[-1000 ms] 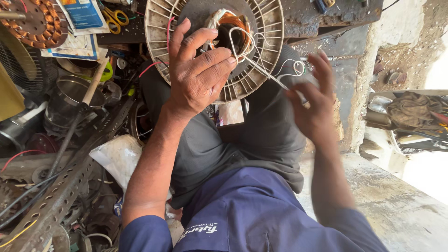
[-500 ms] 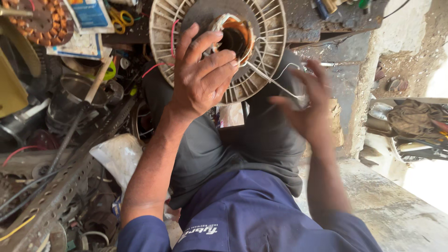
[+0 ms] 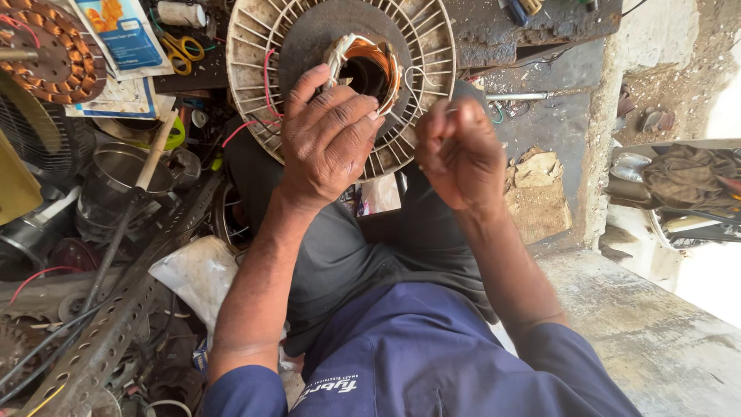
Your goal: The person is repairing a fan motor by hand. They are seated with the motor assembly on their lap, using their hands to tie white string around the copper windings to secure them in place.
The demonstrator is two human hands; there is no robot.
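A round slotted fan motor housing (image 3: pixel 270 46) rests on my knees, with copper windings (image 3: pixel 370 66) wrapped in white tape at its centre. My left hand (image 3: pixel 328 143) lies flat against the housing's face, fingers spread, steadying it. My right hand (image 3: pixel 459 150) is closed in a fist just right of the windings, pinching a thin white thread (image 3: pixel 421 77) that runs to the coil. Red wires (image 3: pixel 266 77) trail across the housing's left side.
A copper-wound stator (image 3: pixel 46 50) sits at upper left, beside yellow scissors (image 3: pixel 185 48) and printed packets (image 3: pixel 127 35). A hammer (image 3: pixel 150 158), metal cans, a perforated steel angle (image 3: pixel 116 324) and scrap crowd the left. A concrete ledge (image 3: pixel 656 332) runs at right.
My right hand has moved from out at the right in toward the windings and closed into a fist on the thread. The left hand stays on the housing.
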